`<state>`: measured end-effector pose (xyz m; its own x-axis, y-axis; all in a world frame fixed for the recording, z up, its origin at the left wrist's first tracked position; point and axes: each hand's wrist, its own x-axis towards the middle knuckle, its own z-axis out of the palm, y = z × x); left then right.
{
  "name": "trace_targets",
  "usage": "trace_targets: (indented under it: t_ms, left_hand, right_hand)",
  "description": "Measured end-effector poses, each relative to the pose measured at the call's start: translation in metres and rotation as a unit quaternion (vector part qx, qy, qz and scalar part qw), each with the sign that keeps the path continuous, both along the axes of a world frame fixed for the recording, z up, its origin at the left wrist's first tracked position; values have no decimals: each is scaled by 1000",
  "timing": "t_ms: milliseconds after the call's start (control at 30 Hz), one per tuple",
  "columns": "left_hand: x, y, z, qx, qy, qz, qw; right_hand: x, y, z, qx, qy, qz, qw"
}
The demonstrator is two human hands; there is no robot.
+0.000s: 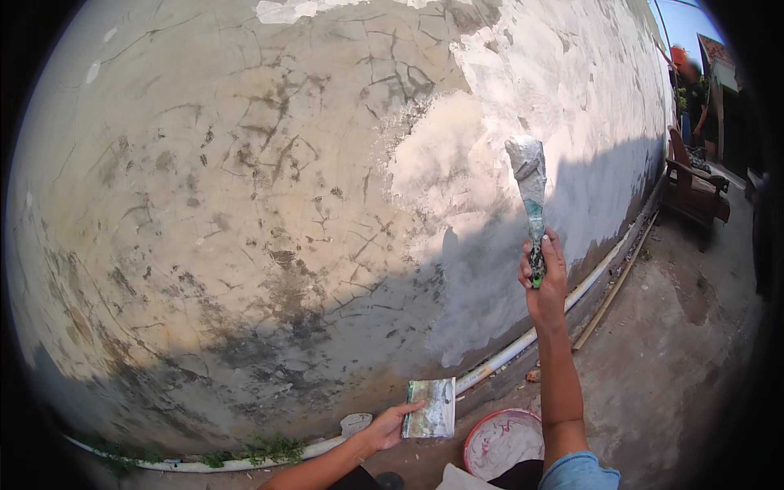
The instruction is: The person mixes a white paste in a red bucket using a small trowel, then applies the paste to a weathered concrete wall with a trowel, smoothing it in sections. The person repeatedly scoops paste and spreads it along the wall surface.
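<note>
Raised before the wall, my right hand (549, 278) is closed round the dark handle of a putty knife (535, 208). Grey-white filler is heaped on its blade, which points up. Lower and nearer me, my left hand (388, 428) grips a rectangular, filler-smeared scraper plate (431, 410), thumb on top. Its underside is hidden. The cracked grey wall (204, 188) shows dark stains and bare plaster at left; a white skim coat (580, 98) covers much of the right side. Below my right forearm sits a red-rimmed bucket (468, 452) with white filler inside.
A white pipe (584, 286) runs along the wall's foot, with a thin pole (614, 296) beside it. Weeds (273, 449) and a pale stone (355, 423) lie along the base. Far right stand a wooden chair (690, 192) and another person (696, 102).
</note>
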<state>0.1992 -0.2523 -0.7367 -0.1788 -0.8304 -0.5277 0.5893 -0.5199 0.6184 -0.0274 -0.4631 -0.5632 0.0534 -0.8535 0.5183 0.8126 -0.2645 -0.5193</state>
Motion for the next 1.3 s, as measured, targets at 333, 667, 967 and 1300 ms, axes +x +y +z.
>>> trace_targets:
  t_ms: [333, 667, 967, 1300]
  left_hand:
    - [-22, -28, -67, -69, -18, 63, 995]
    - [-17, -21, -70, -67, -19, 38, 997]
    - [-13, -7, -43, -61, -33, 44, 997]
    - [-15, 1, -39, -59, -32, 61, 996]
  right_hand:
    - [174, -50, 195, -215, 52, -162, 962]
    - [176, -70, 198, -312, 134, -558, 757]
    - [177, -81, 186, -262, 181, -619, 718]
    - [129, -86, 167, -237, 292, -633, 677]
